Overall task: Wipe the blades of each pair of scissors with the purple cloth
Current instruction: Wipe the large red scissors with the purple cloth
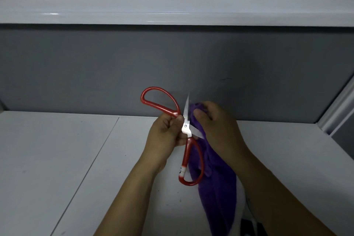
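Both my hands are up over the white table, in front of the grey wall. My left hand is closed around the red-handled scissors near the pivot, with the scissors spread wide open; one blade points up, the other angles down to the right. My right hand is bunched around the purple cloth, pressing it against the upper blade, while the rest of the cloth hangs down toward me.

Bare table left — wall behind
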